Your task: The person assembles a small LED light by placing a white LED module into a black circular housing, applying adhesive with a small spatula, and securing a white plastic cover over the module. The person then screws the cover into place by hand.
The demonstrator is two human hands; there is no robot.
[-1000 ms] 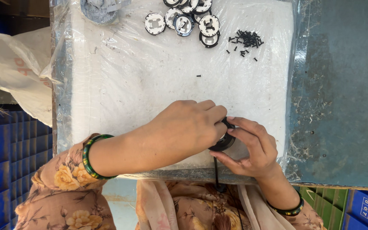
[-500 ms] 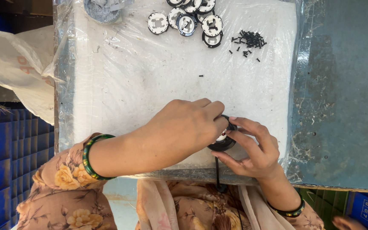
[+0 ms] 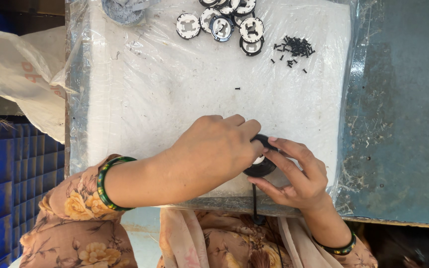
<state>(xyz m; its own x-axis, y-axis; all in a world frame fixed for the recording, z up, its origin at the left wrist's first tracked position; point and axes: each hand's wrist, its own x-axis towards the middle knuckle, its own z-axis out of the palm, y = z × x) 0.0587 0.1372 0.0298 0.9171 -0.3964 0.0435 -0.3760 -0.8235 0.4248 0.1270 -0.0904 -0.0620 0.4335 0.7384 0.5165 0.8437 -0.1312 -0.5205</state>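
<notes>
My left hand and my right hand meet over a small round black part with a white centre, near the front edge of a white foam pad wrapped in clear plastic. Both hands grip the part; the left hand's fingers cover most of its top. A thin black wire hangs from the part over the pad's edge. At the pad's far side lie several round black-and-white discs and a small heap of black screws. One loose screw lies mid-pad.
A grey round container sits at the pad's far left corner. A worn blue-grey table surface lies to the right. On the left are a white plastic bag and blue crates.
Both hands stay on the round part with only slight finger shifts. The camera view has moved a little.
</notes>
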